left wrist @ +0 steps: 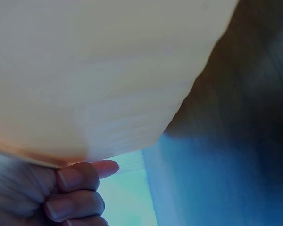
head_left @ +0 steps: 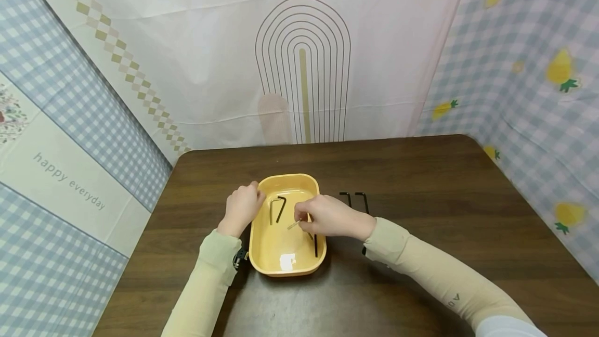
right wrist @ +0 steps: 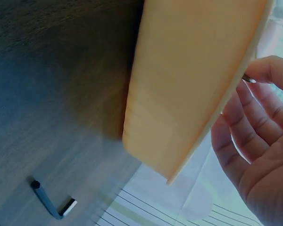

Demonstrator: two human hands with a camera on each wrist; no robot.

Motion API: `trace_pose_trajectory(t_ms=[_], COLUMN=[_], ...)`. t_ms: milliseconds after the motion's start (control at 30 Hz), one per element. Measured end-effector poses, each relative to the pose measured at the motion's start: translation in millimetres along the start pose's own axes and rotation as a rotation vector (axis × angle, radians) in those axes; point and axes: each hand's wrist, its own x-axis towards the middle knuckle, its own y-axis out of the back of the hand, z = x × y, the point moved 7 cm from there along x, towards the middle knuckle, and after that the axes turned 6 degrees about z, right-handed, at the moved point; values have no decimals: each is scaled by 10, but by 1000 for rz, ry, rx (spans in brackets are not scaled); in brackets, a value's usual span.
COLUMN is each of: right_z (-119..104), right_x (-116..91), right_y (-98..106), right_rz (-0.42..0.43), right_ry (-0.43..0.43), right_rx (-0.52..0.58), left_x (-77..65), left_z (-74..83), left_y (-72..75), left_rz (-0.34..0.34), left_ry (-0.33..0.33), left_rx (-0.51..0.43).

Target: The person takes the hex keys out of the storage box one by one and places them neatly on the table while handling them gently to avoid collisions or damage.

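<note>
One key (head_left: 293,224) is pinched by the right hand (head_left: 329,215), the tray (head_left: 281,248) beneath gripped by the left hand (head_left: 242,207); placing seems underway, release next.

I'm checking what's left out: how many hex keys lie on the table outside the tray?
2, both right of the tray: the left key and, beside it, the right key. The right hand or sleeve may hide more.

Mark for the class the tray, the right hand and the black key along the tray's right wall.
Tray (head_left: 271,247): head view, bare floor, lower left.
Right hand (head_left: 329,216): head view, back of the hand.
Black key (head_left: 315,246): head view, middle of its visible shaft.
</note>
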Motion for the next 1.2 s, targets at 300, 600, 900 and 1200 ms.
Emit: trace_pose_trajectory(t_ms=[300, 600, 900, 1200], right_z=[-25, 100, 446, 825], right_x=[46, -9, -254, -632], right_y=[343, 615, 996, 1201], right_rz=[147, 212, 322, 353], right_ry=[26, -61, -193, -330], right_rx=[32, 62, 94, 21], left_x=[4, -2, -8, -7], left_z=[14, 9, 13, 22], left_y=[0, -8, 9, 12], left_rz=[-1, -5, -3, -3], left_ry=[-4, -7, -9, -8], left_rx=[6, 5, 12, 11])
